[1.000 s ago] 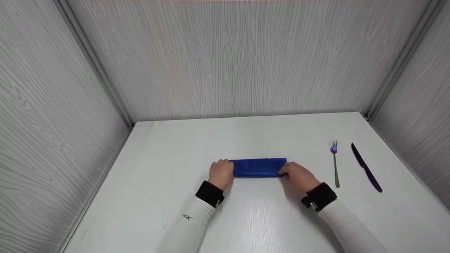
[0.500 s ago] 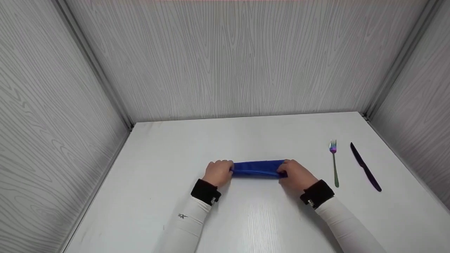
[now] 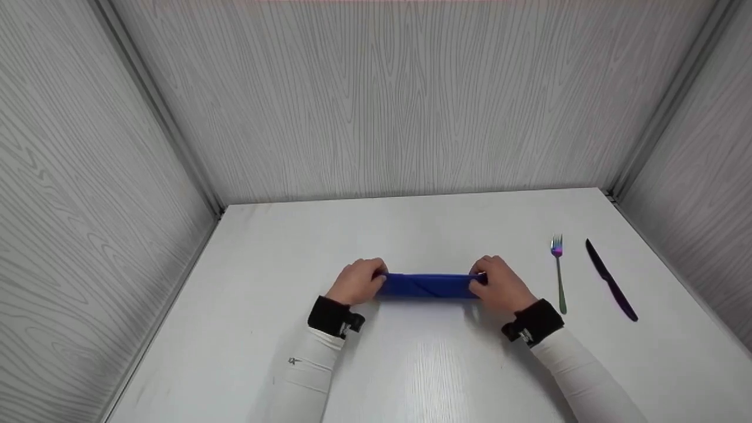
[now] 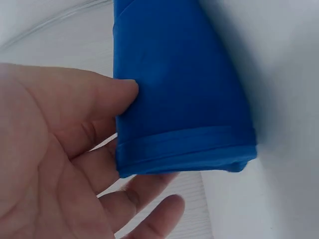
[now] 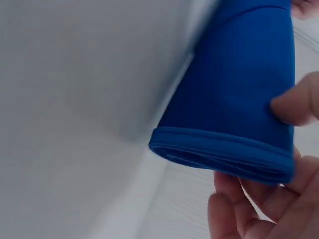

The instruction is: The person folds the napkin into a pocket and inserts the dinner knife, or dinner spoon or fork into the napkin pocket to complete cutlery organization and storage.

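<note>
A blue cloth (image 3: 427, 286), folded into a narrow layered strip, lies crosswise between both hands near the middle of the table in the head view. My left hand (image 3: 356, 282) pinches its left end along the upper edge. At the right end, my right hand (image 3: 499, 284) pinches the same edge. In the left wrist view the thumb presses one face of the cloth (image 4: 179, 79), the other fingers behind it. The right wrist view shows stacked folds at the end of the cloth (image 5: 229, 84), with the thumb on its face. Its long lower edge is close to the tabletop; contact is unclear.
A rainbow-coloured fork (image 3: 559, 273) lies to the right of the right hand, tines away from me. Beyond it a dark purple knife (image 3: 611, 280) lies slanted. The white table (image 3: 294, 247) is bounded by grey wood-grain panels (image 3: 376, 100) at the back and sides.
The cloth lay flatter a second ago; its far edge has been raised and now its front face shows upright. Both hands have shifted grip to the upper edge, the left moving slightly left.
</note>
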Available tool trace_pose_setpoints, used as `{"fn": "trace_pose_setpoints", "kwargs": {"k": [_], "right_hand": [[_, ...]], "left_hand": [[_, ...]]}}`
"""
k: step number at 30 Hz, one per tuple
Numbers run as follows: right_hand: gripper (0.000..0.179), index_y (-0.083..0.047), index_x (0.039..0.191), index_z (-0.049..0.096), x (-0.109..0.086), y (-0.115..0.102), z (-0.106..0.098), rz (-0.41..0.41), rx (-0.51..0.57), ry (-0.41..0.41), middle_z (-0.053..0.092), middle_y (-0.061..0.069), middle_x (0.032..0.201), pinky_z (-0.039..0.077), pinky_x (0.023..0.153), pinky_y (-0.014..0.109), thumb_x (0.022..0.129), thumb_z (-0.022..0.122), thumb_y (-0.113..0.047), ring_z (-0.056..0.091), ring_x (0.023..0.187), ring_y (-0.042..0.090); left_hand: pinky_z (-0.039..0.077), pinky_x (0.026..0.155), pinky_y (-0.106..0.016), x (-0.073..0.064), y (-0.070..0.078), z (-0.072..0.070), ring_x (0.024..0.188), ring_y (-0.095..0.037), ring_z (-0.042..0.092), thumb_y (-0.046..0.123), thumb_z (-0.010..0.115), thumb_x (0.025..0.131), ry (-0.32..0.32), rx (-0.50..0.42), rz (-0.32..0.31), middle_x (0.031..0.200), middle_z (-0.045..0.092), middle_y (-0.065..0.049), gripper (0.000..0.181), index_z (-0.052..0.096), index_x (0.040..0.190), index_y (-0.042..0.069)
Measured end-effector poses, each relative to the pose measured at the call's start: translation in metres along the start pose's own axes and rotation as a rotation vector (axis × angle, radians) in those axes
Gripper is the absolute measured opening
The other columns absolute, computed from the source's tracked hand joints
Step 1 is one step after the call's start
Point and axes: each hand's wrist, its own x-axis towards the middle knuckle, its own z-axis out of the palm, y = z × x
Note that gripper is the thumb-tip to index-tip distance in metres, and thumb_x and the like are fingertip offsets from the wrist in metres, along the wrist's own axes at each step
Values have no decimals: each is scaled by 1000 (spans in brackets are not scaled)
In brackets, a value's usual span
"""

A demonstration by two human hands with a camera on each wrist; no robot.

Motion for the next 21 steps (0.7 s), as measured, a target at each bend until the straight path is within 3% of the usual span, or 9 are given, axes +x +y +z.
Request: {"fn": "trace_pose_setpoints", "kwargs": {"k": [5,11,16,21], "right_hand": [[9,-4,94,65,3,3,-6,137,336,-8,60,4,90,42,82,34,97,61,-12,53,87,21],[17,-6,93,59,5,10,-1,322,611,-71,47,0,83,44,69,27,104,61,-20,50,76,15],[23,-1,103,65,5,17,6,385,636,-80,50,-1,82,44,61,24,106,62,-23,50,70,10],[35,7,120,67,4,23,11,385,530,-87,62,3,99,47,76,24,107,61,-25,55,87,13]], "left_hand": [[53,91,-46,3,-12,-7,95,-24,65,13,61,105,-29,-259,-39,105,72,-11,14,71,111,5],[50,97,-46,7,-26,4,103,-25,64,16,63,105,0,-398,-129,108,71,-10,16,71,112,4],[49,94,-41,10,-29,18,100,-24,63,17,67,103,54,-452,-206,103,70,-10,14,68,109,5],[50,91,-39,11,-29,27,99,-25,65,17,68,102,71,-447,-249,105,72,-13,15,67,107,3]]}}
